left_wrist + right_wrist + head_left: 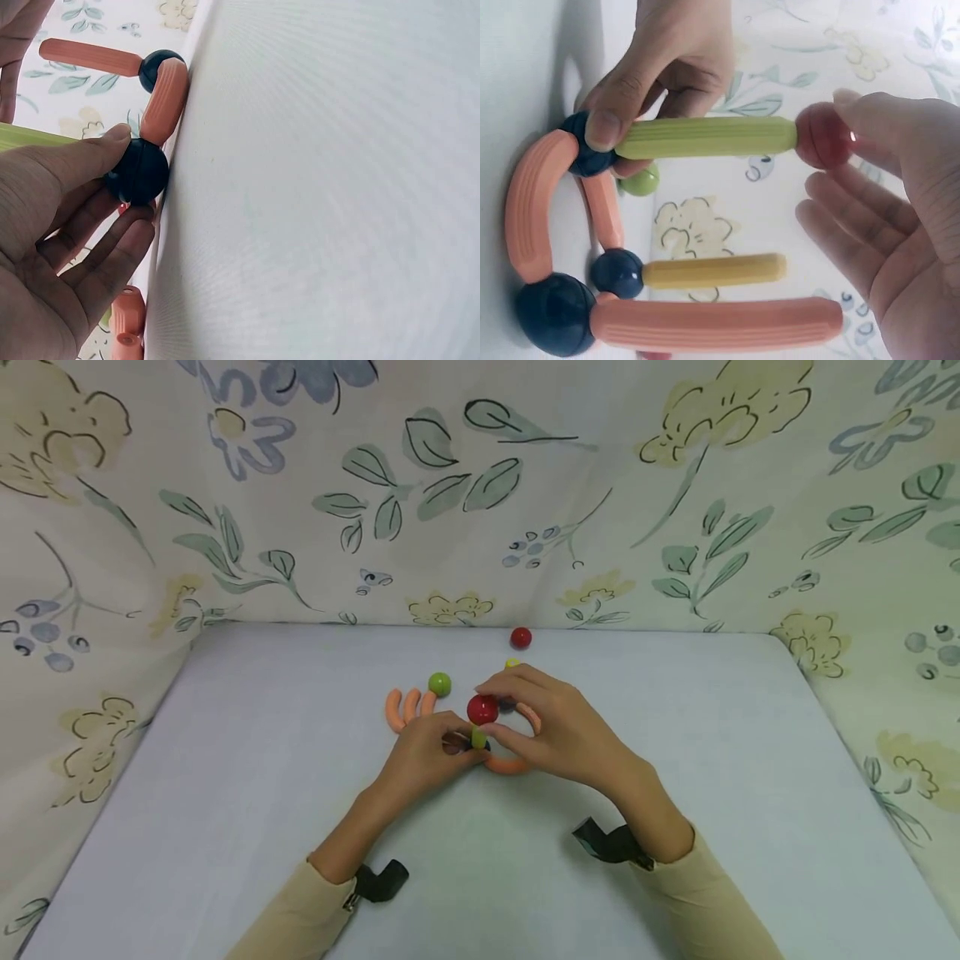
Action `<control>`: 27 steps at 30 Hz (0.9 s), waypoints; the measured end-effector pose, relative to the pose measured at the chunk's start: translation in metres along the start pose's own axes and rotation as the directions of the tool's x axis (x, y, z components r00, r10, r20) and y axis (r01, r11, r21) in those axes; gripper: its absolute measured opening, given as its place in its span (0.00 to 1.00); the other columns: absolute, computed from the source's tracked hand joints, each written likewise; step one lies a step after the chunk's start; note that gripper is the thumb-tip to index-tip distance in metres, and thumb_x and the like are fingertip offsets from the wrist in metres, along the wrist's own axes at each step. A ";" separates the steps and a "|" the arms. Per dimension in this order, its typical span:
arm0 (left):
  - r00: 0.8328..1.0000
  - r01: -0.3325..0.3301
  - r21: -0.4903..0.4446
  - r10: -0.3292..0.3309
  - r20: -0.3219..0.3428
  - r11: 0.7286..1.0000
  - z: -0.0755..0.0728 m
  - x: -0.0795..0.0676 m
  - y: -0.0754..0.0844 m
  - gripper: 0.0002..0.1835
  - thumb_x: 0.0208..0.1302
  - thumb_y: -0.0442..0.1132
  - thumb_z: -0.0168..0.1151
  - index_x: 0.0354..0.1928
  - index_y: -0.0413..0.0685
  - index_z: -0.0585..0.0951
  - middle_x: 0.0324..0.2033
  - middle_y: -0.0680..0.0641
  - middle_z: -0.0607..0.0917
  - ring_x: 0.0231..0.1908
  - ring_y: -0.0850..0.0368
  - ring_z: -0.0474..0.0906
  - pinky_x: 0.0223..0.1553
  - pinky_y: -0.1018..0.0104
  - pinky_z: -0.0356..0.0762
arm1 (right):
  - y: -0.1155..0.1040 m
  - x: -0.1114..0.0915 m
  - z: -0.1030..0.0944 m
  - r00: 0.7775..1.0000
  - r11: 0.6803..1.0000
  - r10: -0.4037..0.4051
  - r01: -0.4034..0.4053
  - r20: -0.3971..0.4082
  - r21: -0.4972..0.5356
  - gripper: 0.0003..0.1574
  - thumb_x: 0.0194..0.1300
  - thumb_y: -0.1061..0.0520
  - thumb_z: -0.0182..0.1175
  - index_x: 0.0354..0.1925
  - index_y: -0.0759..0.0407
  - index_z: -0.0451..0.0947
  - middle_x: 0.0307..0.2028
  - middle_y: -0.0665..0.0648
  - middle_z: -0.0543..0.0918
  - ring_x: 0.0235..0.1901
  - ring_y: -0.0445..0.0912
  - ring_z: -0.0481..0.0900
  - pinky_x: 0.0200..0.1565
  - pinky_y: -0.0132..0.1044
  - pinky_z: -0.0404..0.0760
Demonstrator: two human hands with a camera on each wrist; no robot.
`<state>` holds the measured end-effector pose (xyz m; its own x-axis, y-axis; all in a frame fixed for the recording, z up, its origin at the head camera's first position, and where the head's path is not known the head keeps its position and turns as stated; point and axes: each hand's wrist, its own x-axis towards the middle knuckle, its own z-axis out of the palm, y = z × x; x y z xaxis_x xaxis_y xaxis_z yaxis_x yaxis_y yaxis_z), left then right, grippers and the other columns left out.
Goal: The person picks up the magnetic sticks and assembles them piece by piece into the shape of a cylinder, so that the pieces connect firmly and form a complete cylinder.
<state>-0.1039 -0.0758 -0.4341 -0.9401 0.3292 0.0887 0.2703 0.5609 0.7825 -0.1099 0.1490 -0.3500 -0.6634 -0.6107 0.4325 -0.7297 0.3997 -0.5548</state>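
My left hand (429, 750) pinches a dark blue ball (142, 172) at the tabletop between thumb and fingers. From that ball a light green rod (709, 138) stands upright, with a red ball (823, 136) on its upper end. My right hand (573, 727) holds the red ball between thumb and fingertips. Curved orange rods (532, 210) and more dark blue balls (555, 313) form a ring on the table. A yellow rod (716, 271) and a straight-looking orange rod (720, 324) rise from two of its balls. In the head view my hands partly hide the ring.
Several loose curved orange rods (393, 710) lie left of the ring, beside a green ball (439, 684). Another red ball (521, 637) rests near the back edge of the white table (300, 693). Behind it hangs a flowered cloth (450, 543).
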 end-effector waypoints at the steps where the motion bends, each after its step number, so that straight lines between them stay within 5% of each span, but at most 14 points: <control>1: 1.000 0.001 -0.004 -0.001 0.000 1.000 0.000 0.000 0.000 0.12 0.57 0.42 0.83 0.43 0.56 0.91 0.39 0.56 0.91 0.41 0.64 0.89 0.46 0.63 0.88 | 0.001 -0.001 -0.002 1.000 1.000 0.006 -0.006 -0.005 0.001 0.25 0.65 0.59 0.76 0.59 0.53 0.83 0.53 0.50 0.85 0.52 0.41 0.83 0.57 0.39 0.85; 6: 1.000 0.005 -0.018 -0.005 0.001 1.000 0.004 0.002 0.000 0.13 0.56 0.43 0.83 0.43 0.54 0.91 0.40 0.55 0.92 0.40 0.64 0.90 0.45 0.67 0.88 | 0.006 -0.005 -0.013 0.998 0.999 0.045 -0.044 -0.035 0.018 0.24 0.66 0.60 0.74 0.59 0.53 0.83 0.56 0.52 0.86 0.56 0.45 0.84 0.51 0.36 0.88; 9: 1.000 0.010 -0.004 -0.010 -0.005 1.000 0.003 0.001 0.002 0.13 0.56 0.43 0.83 0.43 0.52 0.91 0.40 0.54 0.93 0.39 0.64 0.89 0.45 0.66 0.88 | 0.008 -0.006 -0.021 0.996 0.997 0.071 -0.069 -0.060 0.036 0.22 0.68 0.63 0.72 0.58 0.54 0.83 0.55 0.51 0.87 0.49 0.43 0.87 0.49 0.36 0.90; 13: 0.999 0.037 0.016 -0.037 -0.012 0.999 -0.001 -0.002 0.006 0.14 0.56 0.44 0.84 0.43 0.52 0.91 0.38 0.55 0.92 0.39 0.64 0.88 0.46 0.63 0.88 | 0.014 -0.005 -0.028 0.991 0.996 0.084 -0.084 -0.103 0.005 0.19 0.68 0.64 0.71 0.56 0.56 0.84 0.53 0.52 0.88 0.49 0.43 0.88 0.57 0.42 0.88; 21: 0.999 0.044 0.022 -0.044 0.004 0.999 0.000 -0.002 0.005 0.13 0.57 0.44 0.83 0.43 0.53 0.91 0.38 0.56 0.92 0.39 0.63 0.88 0.47 0.62 0.88 | 0.034 -0.009 -0.039 0.978 0.988 0.114 -0.130 -0.177 -0.080 0.18 0.69 0.64 0.70 0.56 0.60 0.84 0.52 0.55 0.89 0.51 0.47 0.88 0.57 0.46 0.88; 27: 0.999 0.049 -0.002 -0.049 -0.009 0.999 0.002 -0.001 0.003 0.13 0.57 0.44 0.83 0.42 0.53 0.91 0.39 0.54 0.92 0.40 0.62 0.89 0.47 0.61 0.88 | 0.058 -0.010 -0.041 0.966 0.983 0.168 -0.180 -0.194 -0.042 0.16 0.70 0.65 0.68 0.56 0.62 0.84 0.53 0.59 0.88 0.52 0.52 0.89 0.56 0.49 0.89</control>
<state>-0.1015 -0.0726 -0.4333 -0.9538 0.2951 0.0560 0.2240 0.5749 0.7869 -0.1528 0.2061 -0.3574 -0.7961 -0.3902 0.4625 -0.6050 0.5309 -0.5934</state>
